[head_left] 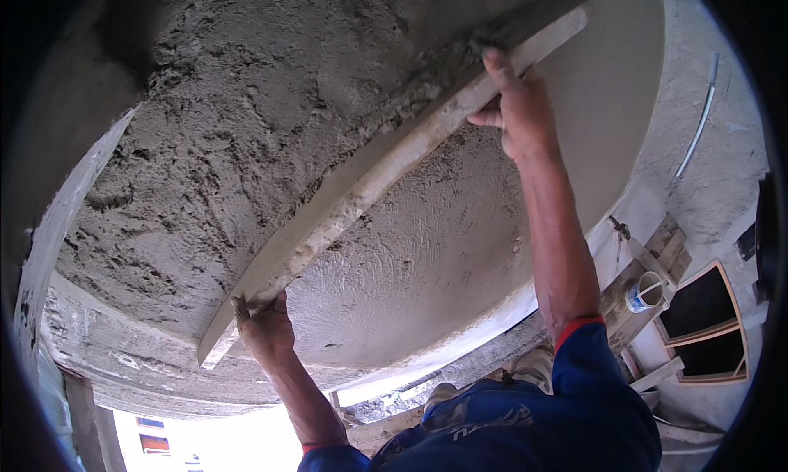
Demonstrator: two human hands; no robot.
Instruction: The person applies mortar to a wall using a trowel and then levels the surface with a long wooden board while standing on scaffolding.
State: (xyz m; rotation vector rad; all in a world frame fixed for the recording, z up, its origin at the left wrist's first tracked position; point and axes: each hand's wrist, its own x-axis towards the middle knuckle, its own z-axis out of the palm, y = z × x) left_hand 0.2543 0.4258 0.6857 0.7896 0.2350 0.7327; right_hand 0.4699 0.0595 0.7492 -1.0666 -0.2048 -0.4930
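A long plasterer's straightedge [361,194], smeared with mortar, slants across a broad surface of wet grey plaster [222,135]. Near its lower left end, my left hand [268,328] is closed around it. Farther up to the right, my right hand [524,111] grips the same bar, thumb on the upper side and fingers partly hidden behind its edge. Wet mortar is heaped along the bar's upper side near the right hand. Plaster on the upper left is coarse and pitted; toward the far right [616,115] it looks smooth. Both arms are stretched up and outward.
At the right, a white bucket [644,295] with a stick-like handle in it rests by wooden planks [669,250]. Beyond is a wood-framed dark opening [706,336]. A pale conduit [698,131] runs on the right wall. Bright light enters at the lower left.
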